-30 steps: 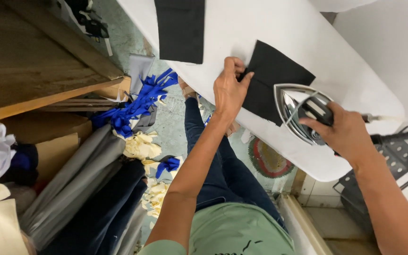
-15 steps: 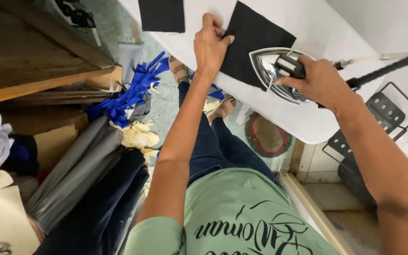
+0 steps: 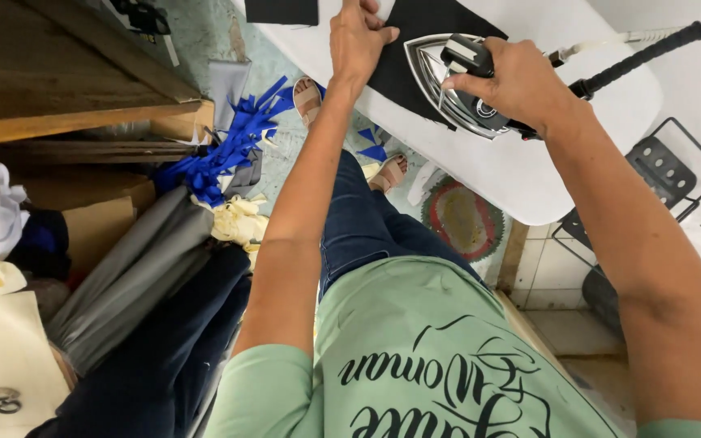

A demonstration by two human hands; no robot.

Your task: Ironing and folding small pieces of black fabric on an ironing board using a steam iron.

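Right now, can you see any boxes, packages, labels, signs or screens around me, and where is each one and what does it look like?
Cardboard box: left, under the wooden bench, plain brown, squarish, partly hidden by rolled grey fabric.
Printed lettering: across the front of the green shirt, black curly script.
No signs or screens in view.

One package only: brown cardboard box, left side, under the wooden shelf, partly hidden by grey fabric rolls. No labels, signs or screens visible elsewhere.
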